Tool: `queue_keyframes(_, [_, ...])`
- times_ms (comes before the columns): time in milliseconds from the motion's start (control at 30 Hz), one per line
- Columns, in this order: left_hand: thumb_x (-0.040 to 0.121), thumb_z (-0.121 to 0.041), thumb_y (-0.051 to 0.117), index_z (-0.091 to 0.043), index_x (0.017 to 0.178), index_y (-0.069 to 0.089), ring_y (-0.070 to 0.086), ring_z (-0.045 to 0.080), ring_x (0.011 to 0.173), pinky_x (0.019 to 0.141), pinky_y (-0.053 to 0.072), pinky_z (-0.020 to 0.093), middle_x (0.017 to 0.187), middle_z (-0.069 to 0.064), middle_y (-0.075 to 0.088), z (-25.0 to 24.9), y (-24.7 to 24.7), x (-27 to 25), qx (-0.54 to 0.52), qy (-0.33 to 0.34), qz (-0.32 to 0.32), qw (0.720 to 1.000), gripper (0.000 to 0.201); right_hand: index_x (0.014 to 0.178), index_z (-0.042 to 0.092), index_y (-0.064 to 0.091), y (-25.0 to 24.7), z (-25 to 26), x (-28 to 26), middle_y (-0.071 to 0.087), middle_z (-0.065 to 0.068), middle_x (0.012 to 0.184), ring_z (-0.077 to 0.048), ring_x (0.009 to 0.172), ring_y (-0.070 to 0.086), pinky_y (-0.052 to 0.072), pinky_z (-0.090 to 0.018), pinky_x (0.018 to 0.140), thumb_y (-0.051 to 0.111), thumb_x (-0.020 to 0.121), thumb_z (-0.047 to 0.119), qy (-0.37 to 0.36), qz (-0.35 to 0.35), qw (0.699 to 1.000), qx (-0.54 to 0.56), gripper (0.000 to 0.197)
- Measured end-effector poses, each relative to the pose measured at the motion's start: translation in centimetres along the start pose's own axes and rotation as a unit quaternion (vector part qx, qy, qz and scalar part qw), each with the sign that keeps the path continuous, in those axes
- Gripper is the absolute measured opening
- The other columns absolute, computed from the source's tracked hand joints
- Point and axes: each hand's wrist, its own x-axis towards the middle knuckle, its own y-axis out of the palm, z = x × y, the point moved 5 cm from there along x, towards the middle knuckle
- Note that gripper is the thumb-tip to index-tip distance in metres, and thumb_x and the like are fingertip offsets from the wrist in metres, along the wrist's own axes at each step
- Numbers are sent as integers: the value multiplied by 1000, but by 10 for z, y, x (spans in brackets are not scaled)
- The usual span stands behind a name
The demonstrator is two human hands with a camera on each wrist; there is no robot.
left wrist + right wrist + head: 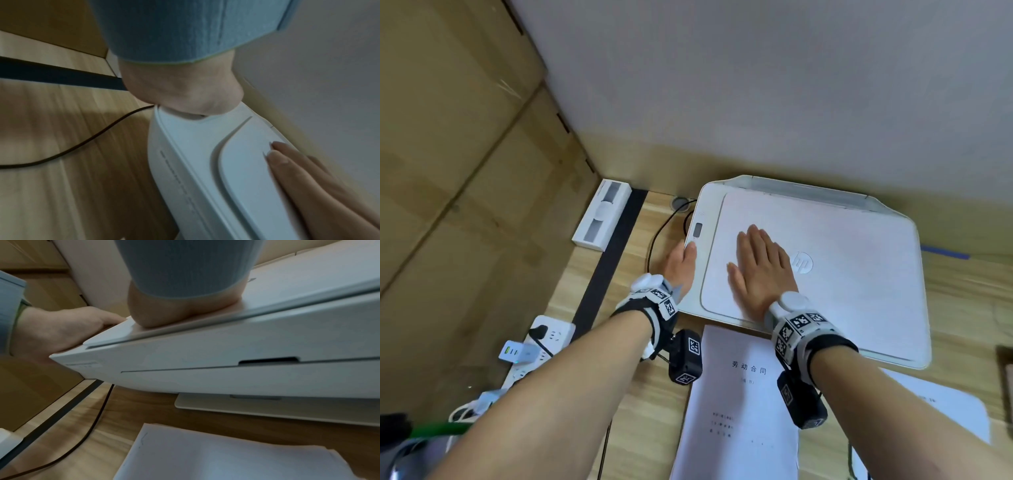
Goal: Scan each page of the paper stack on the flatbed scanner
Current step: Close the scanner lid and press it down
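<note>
HP scanner (825, 274) sits on the wooden tabletop (640, 377), lid (852, 287) down. Right hand (760, 274) lies flat on the lid, grip wide, holding nothing. Left hand (681, 262) is at the scanner's left edge near the control panel; can't tell its grip. Paper stack (736, 411) lies just in front of the scanner. Sheets look light, floppy, slippery: pinch one corner, peel singly. Lid is likely rigid, light plastic: lift by its front edge.

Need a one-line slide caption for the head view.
Right hand pressed flat on closed white flatbed scanner lid; left hand at its left edge.
</note>
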Motion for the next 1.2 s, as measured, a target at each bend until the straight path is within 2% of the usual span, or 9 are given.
queue_keyframes(167, [106,-28,31,-9,143,44,46,25,131,99,34,24,141,9,52,2,2,2,-33,10,7,999,43,160,15,12,0,0,-1,5,-8,168,-25,155,4,11,-43,124,21,104,48,0,-7,1000,10,66])
queue_keyframes(300, [106,-31,29,-10,146,39,43,27,134,107,33,31,146,9,47,4,3,6,-34,10,15,999,46,159,15,14,-1,-1,-1,8,-8,168,-25,155,6,13,-43,124,22,104,48,1,-14,1000,17,65])
queue_keyframes(500, [106,-18,31,-6,136,49,52,22,118,79,31,12,132,11,57,-1,1,8,-25,60,4,998,37,159,16,15,-1,-1,-1,9,-7,168,-25,154,7,14,-44,124,24,103,48,4,-16,1000,16,65])
queue_keyframes(700, [106,-20,31,-7,136,50,52,17,107,73,31,12,128,9,60,0,1,7,-24,64,0,998,37,159,16,17,0,-2,-1,10,-7,167,-25,154,7,15,-43,123,25,103,47,4,-19,1000,20,65])
queue_keyframes(933, [105,-21,32,-13,136,46,53,18,98,81,36,24,126,8,60,-6,-4,-8,12,59,-3,998,35,160,18,15,-2,-4,-8,8,-5,168,-23,155,6,10,-41,123,23,104,47,0,-13,999,30,64])
queue_keyframes(1000, [102,-16,35,-16,146,34,51,20,114,93,40,29,139,5,51,-5,-5,-11,66,76,5,995,43,160,19,16,1,-8,-17,9,-3,168,-22,155,7,10,-41,123,24,105,45,-1,1,999,33,62])
queue_keyframes(1067, [98,-14,40,-18,154,17,27,23,143,116,26,36,159,3,24,-13,-4,-15,202,157,1,967,60,160,20,16,-1,-15,-35,8,-2,168,-22,154,8,11,-40,123,23,105,45,-5,10,1000,25,61])
queue_keyframes(1133, [95,-16,44,-19,156,7,3,16,150,122,9,35,164,-2,2,-29,2,-23,303,248,34,919,71,161,21,13,-3,-23,-51,5,-1,168,-21,155,5,8,-37,122,21,106,46,-8,23,1000,14,61])
queue_keyframes(1200, [91,-26,48,-25,156,5,-3,13,150,122,9,40,163,-6,-4,-37,14,-33,379,303,130,865,78,161,21,10,-10,-30,-65,2,-1,168,-21,155,2,5,-35,122,15,105,49,-5,33,999,4,63])
